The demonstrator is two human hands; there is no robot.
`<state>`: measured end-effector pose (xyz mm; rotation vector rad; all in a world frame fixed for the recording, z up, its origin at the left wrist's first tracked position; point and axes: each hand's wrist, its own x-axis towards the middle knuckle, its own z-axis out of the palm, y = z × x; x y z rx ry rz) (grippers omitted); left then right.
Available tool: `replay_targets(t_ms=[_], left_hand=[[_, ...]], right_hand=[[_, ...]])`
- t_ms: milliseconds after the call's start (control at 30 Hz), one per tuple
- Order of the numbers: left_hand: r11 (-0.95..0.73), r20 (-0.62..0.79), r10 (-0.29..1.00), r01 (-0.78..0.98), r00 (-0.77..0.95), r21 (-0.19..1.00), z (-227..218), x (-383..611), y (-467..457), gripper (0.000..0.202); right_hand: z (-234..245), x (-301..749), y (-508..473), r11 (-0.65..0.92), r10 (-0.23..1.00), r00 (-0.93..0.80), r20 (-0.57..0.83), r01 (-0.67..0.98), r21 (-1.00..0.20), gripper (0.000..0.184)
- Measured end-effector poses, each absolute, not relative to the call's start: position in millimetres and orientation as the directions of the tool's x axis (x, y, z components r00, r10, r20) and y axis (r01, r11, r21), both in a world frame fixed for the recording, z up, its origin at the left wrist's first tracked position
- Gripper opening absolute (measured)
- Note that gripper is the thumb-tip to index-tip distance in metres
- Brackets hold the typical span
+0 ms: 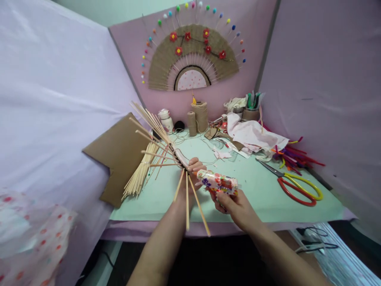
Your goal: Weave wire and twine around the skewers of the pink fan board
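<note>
My left hand point(190, 174) is closed round a fan-shaped piece point(166, 147) made of thin wooden sticks that spread out upward and downward from a curved card edge. My right hand point(235, 204) grips a glue gun point(217, 181) wrapped in flowered paper, its orange tip touching the sticks just by my left fingers. Both hands hover over the pale green table top point(256, 186). A loose bundle of wooden sticks point(139, 174) lies on the table to the left, partly on a brown cardboard sheet point(119, 155).
Red-and-yellow scissors point(297, 186) lie at the right, beside coloured pipe cleaners point(294, 155) and crumpled cloth point(253, 135). Twine spools point(199, 117), a white bottle point(166, 119) and a cup of tools point(251, 109) stand at the back. A finished fan point(192, 55) hangs on the pink wall.
</note>
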<state>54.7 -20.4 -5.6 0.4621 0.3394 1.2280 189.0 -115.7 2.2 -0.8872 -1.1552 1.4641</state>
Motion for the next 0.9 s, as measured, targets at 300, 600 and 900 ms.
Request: replay_targets(t_ms=[300,600,900], left_hand=[[0.163,-0.074,0.987,-0.858,0.145,0.488,-11.5,37.3,-59.1,0.038],[0.324,-0.061,0.945,-0.901,0.321,0.288,-32.1,23.4,-69.3,0.04],[0.393,-0.034,0.917,-0.887,0.397,0.242,-28.9,22.7,-70.1,0.033]], right_hand=[[-17.0,180.9,-124.6,-0.002,0.956,-0.293,0.035,-0.124,-0.992,0.037],[-7.7,180.5,-131.5,0.032,0.925,-0.381,0.015,0.039,-0.999,0.041],[-13.5,172.3,-129.3,-0.083,0.908,-0.409,-0.093,0.043,-0.996,0.045]])
